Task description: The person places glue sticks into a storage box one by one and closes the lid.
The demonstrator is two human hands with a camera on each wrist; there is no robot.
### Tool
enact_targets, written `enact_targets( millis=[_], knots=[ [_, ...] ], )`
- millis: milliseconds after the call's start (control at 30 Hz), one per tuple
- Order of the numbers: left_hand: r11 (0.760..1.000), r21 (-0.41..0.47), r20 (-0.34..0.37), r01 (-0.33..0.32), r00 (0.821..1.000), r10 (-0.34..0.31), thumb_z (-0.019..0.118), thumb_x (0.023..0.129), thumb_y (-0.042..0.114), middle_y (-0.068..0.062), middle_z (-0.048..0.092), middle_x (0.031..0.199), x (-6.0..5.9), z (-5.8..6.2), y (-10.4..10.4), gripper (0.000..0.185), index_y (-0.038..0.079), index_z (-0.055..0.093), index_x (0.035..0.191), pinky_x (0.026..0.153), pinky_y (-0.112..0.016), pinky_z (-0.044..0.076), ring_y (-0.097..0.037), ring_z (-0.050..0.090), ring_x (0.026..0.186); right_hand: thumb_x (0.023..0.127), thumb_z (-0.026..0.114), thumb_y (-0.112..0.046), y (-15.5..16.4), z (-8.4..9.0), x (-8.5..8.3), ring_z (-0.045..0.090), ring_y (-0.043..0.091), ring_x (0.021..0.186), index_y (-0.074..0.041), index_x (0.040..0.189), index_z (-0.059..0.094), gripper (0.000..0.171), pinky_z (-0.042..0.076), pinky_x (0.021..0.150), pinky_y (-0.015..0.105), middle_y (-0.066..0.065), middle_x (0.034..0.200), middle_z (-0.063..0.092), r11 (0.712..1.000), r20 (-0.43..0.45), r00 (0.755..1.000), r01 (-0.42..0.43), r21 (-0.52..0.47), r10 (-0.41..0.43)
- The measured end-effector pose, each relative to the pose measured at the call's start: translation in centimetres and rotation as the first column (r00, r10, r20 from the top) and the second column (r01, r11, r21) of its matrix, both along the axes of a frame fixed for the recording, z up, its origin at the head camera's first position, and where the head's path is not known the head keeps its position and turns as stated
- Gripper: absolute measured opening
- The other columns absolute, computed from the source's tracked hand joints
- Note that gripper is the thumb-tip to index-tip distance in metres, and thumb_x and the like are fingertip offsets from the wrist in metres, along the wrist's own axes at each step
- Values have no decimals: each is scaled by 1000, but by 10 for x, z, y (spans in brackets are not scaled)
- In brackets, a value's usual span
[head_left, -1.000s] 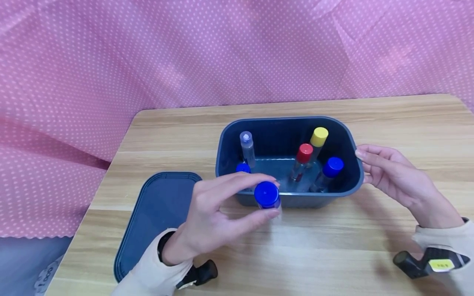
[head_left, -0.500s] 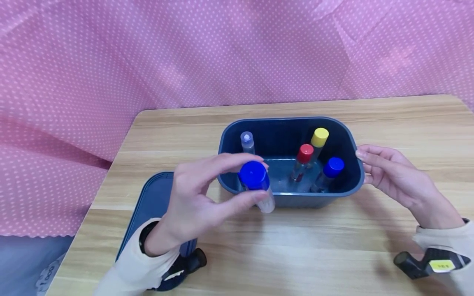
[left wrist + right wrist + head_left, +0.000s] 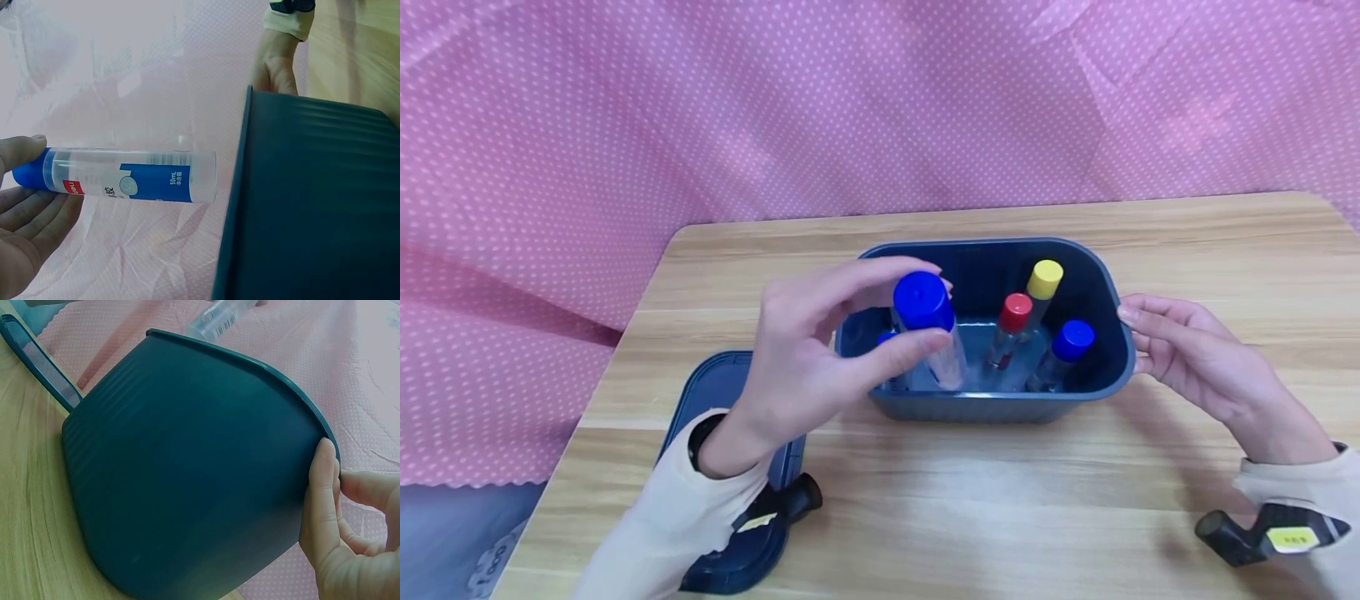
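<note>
Left hand [image 3: 805,358] pinches a blue-capped tube [image 3: 928,325] over the bin [image 3: 1000,408] holding perhaps five tubes; right hand [image 3: 1195,358] rests open.

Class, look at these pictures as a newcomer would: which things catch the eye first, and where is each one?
The eye goes first to the left hand, which holds a clear blue-capped tube over the left end of the dark blue bin at the table's middle. Inside the bin stand a red-capped tube, a yellow-capped tube and another blue-capped one, while the right hand touches the bin's right wall.
</note>
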State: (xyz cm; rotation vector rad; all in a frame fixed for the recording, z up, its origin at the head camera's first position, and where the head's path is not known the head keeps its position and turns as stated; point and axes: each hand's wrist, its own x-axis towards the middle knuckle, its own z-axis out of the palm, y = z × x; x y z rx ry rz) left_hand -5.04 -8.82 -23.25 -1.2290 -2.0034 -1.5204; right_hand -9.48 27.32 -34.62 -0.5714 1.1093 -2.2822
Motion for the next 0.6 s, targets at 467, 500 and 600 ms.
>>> enact_targets(
  millis=[467, 500, 600],
  knots=[
    [996, -19, 64, -83, 994, 84, 76, 75, -9, -16, 70, 107, -20, -13, 4, 42, -8, 62, 115, 88, -33, 56, -16, 69, 100, 103, 19, 5, 0, 0, 0, 69, 21, 94, 5, 118, 60, 44, 59, 76, 32, 12, 108, 68, 1000, 7, 1000, 5, 2, -5],
    [995, -28, 70, -91, 993, 92, 76, 75, -9, -16, 70, 107, -21, -14, 4, 42, -8, 62, 115, 88, -33, 56, -15, 69, 100, 103, 19, 4, 0, 0, 0, 69, 20, 94, 5, 119, 60, 44, 59, 76, 32, 11, 109, 68, 1000, 4, 1000, 9, 8, -9],
    [992, -57, 85, -109, 990, 114, 76, 76, -6, -15, 71, 106, -24, -18, 4, 41, -6, 63, 115, 88, -31, 56, -14, 68, 99, 102, 19, 5, 0, -1, 0, 69, 20, 94, 4, 118, 60, 44, 59, 76, 32, 11, 109, 68, 1000, 3, 1000, 14, 7, -14]
  ],
)
